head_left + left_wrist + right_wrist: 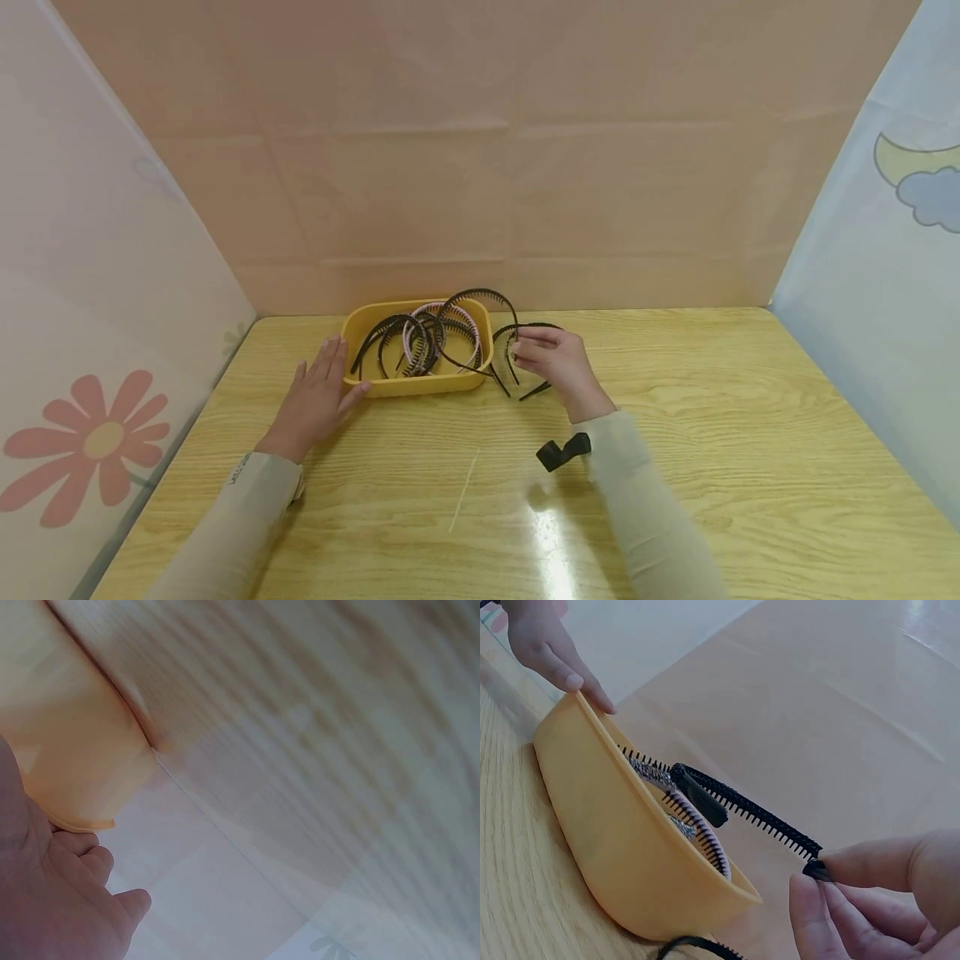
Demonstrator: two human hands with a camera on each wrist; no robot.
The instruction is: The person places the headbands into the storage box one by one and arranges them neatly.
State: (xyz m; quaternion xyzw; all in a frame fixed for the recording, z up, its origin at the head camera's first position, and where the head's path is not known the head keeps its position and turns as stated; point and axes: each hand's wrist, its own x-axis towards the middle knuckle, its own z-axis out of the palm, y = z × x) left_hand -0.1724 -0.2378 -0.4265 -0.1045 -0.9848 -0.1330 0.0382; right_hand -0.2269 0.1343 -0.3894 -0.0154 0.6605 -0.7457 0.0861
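Observation:
My right hand (pixel 551 362) pinches one end of a black toothed headband (pixel 478 292) between thumb and fingers. The band arches over the right end of a yellow plastic basket (pixel 420 386). In the right wrist view its toothed length (pixel 757 816) slants down from the basket to my fingertips. Straight fingers of my left hand (pixel 315 396) rest along the basket's left end, the thumb at its front corner. Inside lie several headbands, among them a pink one (pixel 697 825) and a speckled, glittery one (pixel 651 771). Beside the basket, behind my right hand, another black headband (pixel 501 379) is on the table.
The basket stands near the back of a wood-grain table (pixel 712 433), close to a plain tan backdrop (pixel 510 200). Printed panels flank the table, with a red flower (pixel 103 439) at left. A black mount (pixel 562 452) sticks out from my right sleeve.

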